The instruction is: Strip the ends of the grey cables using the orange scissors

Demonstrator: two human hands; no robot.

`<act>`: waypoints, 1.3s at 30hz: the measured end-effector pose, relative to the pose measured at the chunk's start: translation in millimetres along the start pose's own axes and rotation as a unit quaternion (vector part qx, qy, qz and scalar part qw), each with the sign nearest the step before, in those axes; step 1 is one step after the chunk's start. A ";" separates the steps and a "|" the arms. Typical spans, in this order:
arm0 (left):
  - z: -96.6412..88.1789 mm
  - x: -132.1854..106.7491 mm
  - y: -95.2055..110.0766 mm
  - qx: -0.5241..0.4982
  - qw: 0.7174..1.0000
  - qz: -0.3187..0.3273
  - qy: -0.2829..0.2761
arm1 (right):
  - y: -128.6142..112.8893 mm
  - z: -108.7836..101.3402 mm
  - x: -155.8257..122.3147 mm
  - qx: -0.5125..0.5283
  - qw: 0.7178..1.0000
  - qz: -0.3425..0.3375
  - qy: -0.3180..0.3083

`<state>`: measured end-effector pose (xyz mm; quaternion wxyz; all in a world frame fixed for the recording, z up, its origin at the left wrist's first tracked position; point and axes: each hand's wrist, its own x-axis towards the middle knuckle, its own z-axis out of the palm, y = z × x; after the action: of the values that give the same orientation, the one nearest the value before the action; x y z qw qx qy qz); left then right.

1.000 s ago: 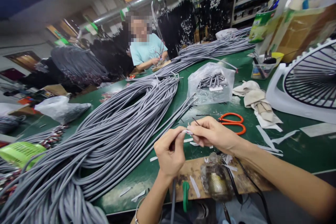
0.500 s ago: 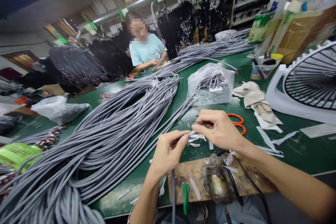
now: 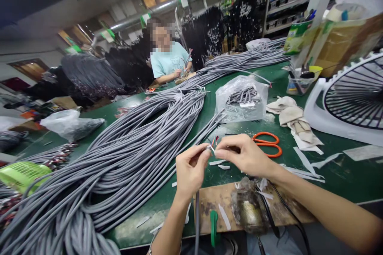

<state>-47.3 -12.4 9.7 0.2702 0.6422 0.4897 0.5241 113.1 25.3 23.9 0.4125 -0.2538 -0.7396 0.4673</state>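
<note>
My left hand pinches the end of a grey cable, whose length hangs down below the hand. Thin red and dark wires poke out at that end. With finger and thumb closed, my right hand grips a thin white strip that reaches over to the cable end; whether it is tape or a wire is hard to make out. Orange-handled scissors lie just beyond my right hand. White strip scraps lie on the green table under my fingers.
A large coil of grey cables covers the left side. A clear bag of short grey pieces stands behind my hands. At right is a white fan. A worn board carries a metal block. A co-worker sits opposite.
Both hands have drawn slightly apart, the left moving left and down. Red and dark wires and a white strip now show between them. The view has shifted a little.
</note>
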 end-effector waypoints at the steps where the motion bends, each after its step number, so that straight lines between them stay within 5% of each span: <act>1: 2.4 -0.3 -1.1 0.062 0.997 0.038 0.009 | -0.5 0.7 -2.2 -0.088 0.993 -0.072 0.028; 4: 10.5 -3.0 -3.1 0.181 0.968 0.168 -0.040 | 1.2 -1.6 -4.2 -0.246 0.952 -0.166 0.079; 8: 14.5 -9.2 -1.1 0.157 0.954 0.235 -0.098 | 6.3 -11.2 4.5 -0.226 0.960 -0.070 0.153; 10: 9.6 -10.2 0.4 0.117 0.969 0.198 -0.093 | 7.9 -20.6 7.9 -0.209 0.962 -0.027 0.171; 15: -10.2 0.4 -3.2 -0.075 0.992 -0.012 0.100 | 14.5 -45.5 -0.7 -0.241 0.926 0.012 0.291; 16: -11.5 2.7 -4.1 -0.111 0.988 -0.041 0.100 | 17.9 -45.6 -3.7 -0.255 0.929 0.027 0.265; 18: -9.4 4.4 -4.4 -0.153 0.984 -0.063 0.059 | 25.9 -39.6 -9.3 -0.306 0.945 0.066 0.095; 21: -0.2 -0.6 -2.0 -0.161 0.984 -0.051 0.054 | 33.6 -28.2 -14.6 -0.408 0.903 0.100 -0.097; 23: 4.2 -5.5 -0.9 -0.143 0.986 -0.055 0.062 | 32.9 -29.5 -15.8 -0.442 0.875 0.118 -0.157; 28: 4.2 -9.3 -3.5 -0.103 0.991 -0.079 0.028 | 25.2 -53.3 -15.7 -0.591 0.765 0.248 -0.065; 32: 2.1 -6.4 -6.9 -0.146 0.986 -0.079 -0.025 | 28.9 -55.2 -14.0 -0.620 0.742 0.252 -0.043; 35: 0.5 -6.8 -8.4 -0.162 0.984 -0.051 -0.048 | 30.8 -47.0 -10.9 -0.596 0.771 0.222 0.027; 37: -0.5 -9.1 -9.1 -0.144 0.988 -0.019 -0.049 | 29.2 -38.7 -8.0 -0.461 0.863 0.182 0.099; 39: -0.5 -12.2 -9.6 -0.109 0.992 0.007 -0.056 | 25.5 -28.1 -4.9 -0.218 0.957 0.139 0.136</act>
<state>-50.7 -20.0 -3.4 0.3617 0.6406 0.4091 0.5398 139.3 46.2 5.3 0.3749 -0.4987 -0.7179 0.3089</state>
